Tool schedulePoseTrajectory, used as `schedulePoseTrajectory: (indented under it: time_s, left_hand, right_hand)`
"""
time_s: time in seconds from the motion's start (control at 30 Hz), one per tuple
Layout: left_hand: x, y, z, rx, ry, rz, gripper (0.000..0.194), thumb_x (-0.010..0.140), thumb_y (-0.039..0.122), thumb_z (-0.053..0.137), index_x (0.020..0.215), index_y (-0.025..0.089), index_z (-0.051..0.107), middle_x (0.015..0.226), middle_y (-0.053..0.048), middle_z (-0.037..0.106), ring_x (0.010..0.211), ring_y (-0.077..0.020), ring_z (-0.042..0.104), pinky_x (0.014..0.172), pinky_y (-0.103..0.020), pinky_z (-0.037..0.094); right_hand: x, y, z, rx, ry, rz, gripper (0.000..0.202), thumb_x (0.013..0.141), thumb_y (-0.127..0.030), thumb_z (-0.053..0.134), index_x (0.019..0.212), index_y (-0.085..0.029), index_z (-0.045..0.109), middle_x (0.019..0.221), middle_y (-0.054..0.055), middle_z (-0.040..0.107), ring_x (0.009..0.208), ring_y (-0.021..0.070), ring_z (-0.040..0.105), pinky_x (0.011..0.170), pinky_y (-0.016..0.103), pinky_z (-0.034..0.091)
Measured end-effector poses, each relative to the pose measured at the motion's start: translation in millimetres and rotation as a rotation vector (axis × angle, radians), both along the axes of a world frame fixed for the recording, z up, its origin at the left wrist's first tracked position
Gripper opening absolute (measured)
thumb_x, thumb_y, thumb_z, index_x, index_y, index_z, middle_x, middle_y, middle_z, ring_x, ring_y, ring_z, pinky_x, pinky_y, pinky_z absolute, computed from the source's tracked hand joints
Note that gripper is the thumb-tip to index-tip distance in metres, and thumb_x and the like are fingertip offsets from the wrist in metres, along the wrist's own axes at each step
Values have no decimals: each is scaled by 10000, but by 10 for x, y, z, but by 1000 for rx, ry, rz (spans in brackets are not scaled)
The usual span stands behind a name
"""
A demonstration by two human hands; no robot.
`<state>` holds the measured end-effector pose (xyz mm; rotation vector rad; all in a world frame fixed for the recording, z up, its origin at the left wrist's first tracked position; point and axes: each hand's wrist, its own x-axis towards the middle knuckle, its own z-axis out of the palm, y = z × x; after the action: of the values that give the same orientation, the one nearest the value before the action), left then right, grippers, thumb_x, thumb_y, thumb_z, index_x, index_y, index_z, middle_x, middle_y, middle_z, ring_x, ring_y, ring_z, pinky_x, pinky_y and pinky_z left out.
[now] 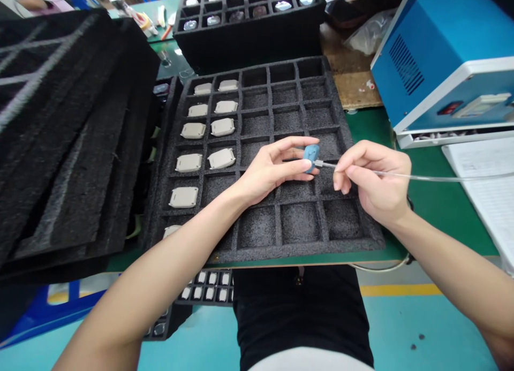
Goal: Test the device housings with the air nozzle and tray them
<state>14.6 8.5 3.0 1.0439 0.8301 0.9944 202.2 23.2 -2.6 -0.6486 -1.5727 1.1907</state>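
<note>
Over the dark foam tray [301, 250], my left hand [273, 167] pinches a small blue casing [310, 154] between thumb and fingers. A thin clear tube [433, 178] with a pale fitting at its end runs through my right hand [379, 181], whose fingers are closed on it. The fitting meets or nearly meets the right side of the blue casing; exact contact is too small to tell. Several beige casings [189, 163] lie in the two left columns of the tray, one partly hidden behind my left forearm.
Stacked foam trays [72, 189] rise at the left. Behind stands another foam tray [249, 44] holding several small parts. A blue machine [433, 50] occupies the right, with paper sheets [477, 167] beside it. The green table's front edge runs before my body.
</note>
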Motion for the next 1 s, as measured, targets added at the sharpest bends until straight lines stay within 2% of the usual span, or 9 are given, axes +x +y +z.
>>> schedulePoseTrajectory:
  time_s: [0.4, 0.77, 1.0]
  left_hand:
    - [12, -6, 12, -29, 13, 23, 410, 717, 211, 692, 1116, 188, 599, 959, -45, 648, 862, -180, 653, 797, -320, 527]
    - [0, -3, 37, -59, 70, 49, 385, 728, 242, 689, 1105, 224, 614, 979, -43, 666, 907, -196, 635, 829, -324, 498]
    - [21, -36, 67, -45, 67, 63, 405, 713, 254, 703, 1105, 201, 615, 975, -61, 662, 870, -192, 640, 813, -332, 499]
  right_hand:
    - [0, -3, 8, -33, 36, 31, 108, 772, -104, 524, 717, -149, 605, 522, -17, 583, 398, 70, 471, 393, 191, 355]
    - [-47, 7, 28, -191, 62, 67, 68, 718, -166, 501, 679, -148, 554, 499, -29, 561, 388, 54, 434, 399, 175, 346]
    - [-60, -2, 30, -200, 62, 59, 63, 694, -162, 504, 658, -146, 553, 477, -27, 557, 376, 57, 425, 392, 176, 339]
